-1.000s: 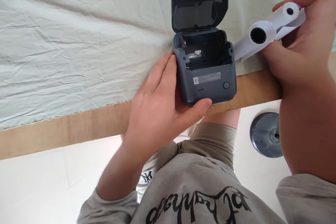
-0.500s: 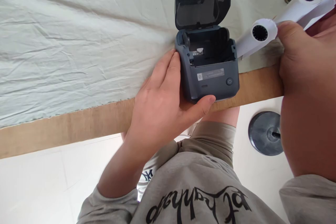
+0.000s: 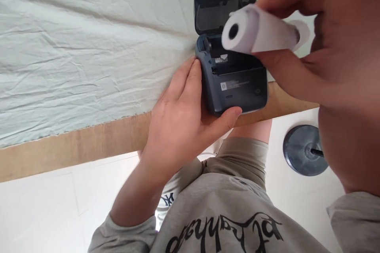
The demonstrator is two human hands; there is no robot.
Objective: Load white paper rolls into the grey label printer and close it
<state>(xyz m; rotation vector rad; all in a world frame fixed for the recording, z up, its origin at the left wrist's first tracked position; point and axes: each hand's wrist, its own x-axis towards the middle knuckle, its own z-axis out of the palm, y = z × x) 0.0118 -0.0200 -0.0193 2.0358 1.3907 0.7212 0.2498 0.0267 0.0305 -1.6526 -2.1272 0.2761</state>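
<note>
Head camera: the right hand (image 3: pixel 338 51) is pinching the white paper roll (image 3: pixel 270 33) between thumb and fingers, above the open-lidded printer (image 3: pixel 242 97); the left hand (image 3: pixel 178 114) is holding the printer's corner, thumb and fingers parted wide around it.

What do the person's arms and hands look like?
The left hand and right hand are bare: no gloves, rings or watch show. The left sleeve and right sleeve are loose grey cloth, ending well short of the wrists.

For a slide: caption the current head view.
Left hand steadies an open-lidded printer; right hand holds a white paper roll over it.
</note>
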